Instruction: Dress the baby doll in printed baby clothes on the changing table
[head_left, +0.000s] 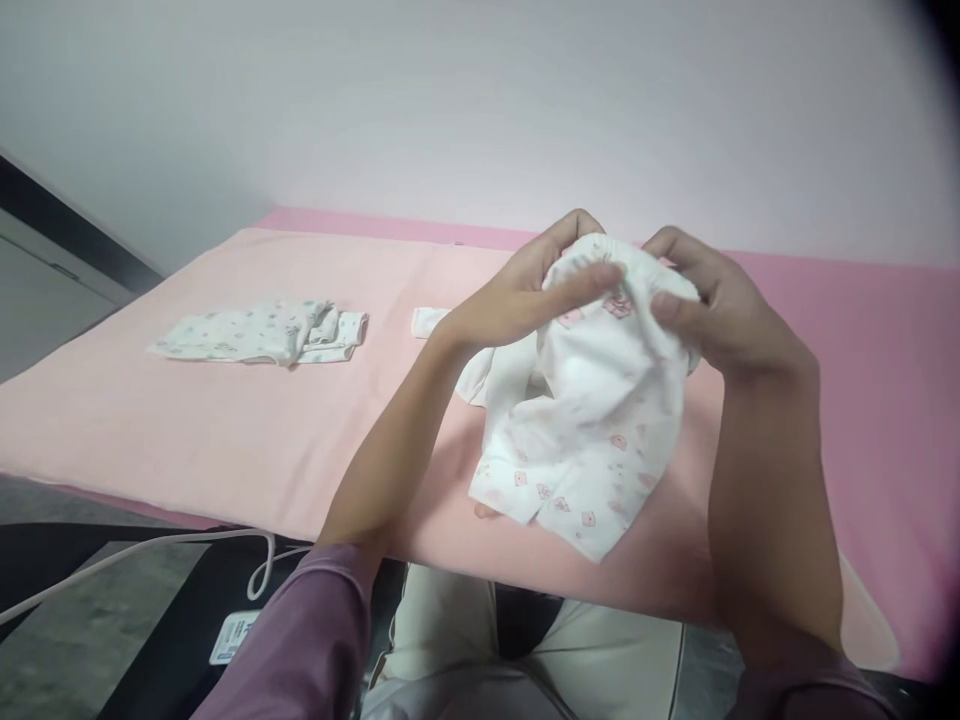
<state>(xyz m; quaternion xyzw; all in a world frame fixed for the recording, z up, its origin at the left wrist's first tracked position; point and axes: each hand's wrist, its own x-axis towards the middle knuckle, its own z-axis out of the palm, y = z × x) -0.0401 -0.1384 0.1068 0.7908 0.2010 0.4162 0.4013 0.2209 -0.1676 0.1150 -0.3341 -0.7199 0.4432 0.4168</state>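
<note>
A small pair of white baby pants [592, 410] with pink printed figures hangs between my two hands, its gathered waistband at the top and its leg ends just above the table. My left hand [544, 275] pinches the left side of the waistband, thumb across the front. On the right side, my right hand [705, 300] grips the band, its thumb on the cloth and its fingers partly hidden behind. Beyond the pants lies more white cloth [506, 370], largely covered. A small peach-coloured thing [486, 511] peeks out below the left leg end; its kind is hidden.
Folded white printed cloth [255, 332] lies on the left of the pink-covered table [225, 430]. A white strip [429, 321] shows behind my left wrist. A pale wall rises at the back. A white cable [150, 545] runs by the front left edge.
</note>
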